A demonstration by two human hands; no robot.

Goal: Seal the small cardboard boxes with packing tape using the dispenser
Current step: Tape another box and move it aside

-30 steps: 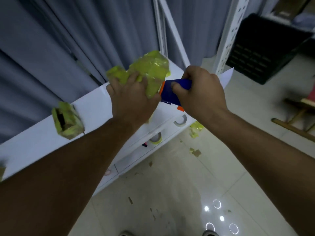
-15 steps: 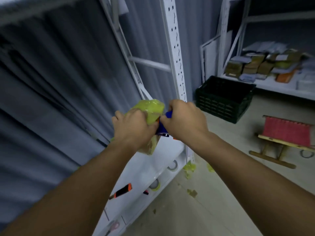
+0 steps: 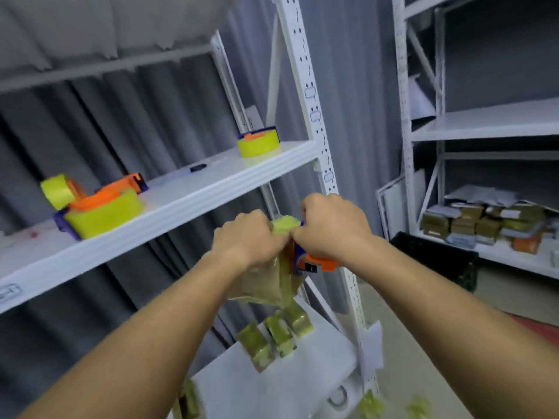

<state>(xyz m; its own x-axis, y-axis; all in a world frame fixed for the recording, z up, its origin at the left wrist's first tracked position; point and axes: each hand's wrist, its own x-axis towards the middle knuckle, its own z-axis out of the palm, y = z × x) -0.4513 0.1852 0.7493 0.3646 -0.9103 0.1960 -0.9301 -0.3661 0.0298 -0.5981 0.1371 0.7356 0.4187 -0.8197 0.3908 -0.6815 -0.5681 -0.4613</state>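
Note:
My left hand (image 3: 246, 241) grips a small cardboard box (image 3: 266, 282) wrapped in yellow-green tape and holds it up in the air in front of the rack. My right hand (image 3: 331, 228) grips the blue and orange tape dispenser (image 3: 314, 264), pressed against the box's right side. The top of the box shows yellow between both hands. Several taped small boxes (image 3: 273, 334) lie on the white lower shelf (image 3: 272, 385) beneath my hands.
The upper white shelf (image 3: 187, 192) carries two other dispensers with yellow tape (image 3: 102, 213) (image 3: 258, 143) and a loose yellow roll (image 3: 57, 190). A perforated rack post (image 3: 317, 122) stands behind my hands. At the right are a black crate (image 3: 435, 258) and a shelf of parcels (image 3: 484, 222).
The view has tilted upward from the floor to the rack. Both hands have risen with the box and dispenser, still pressed together, and the upper shelf has come into sight.

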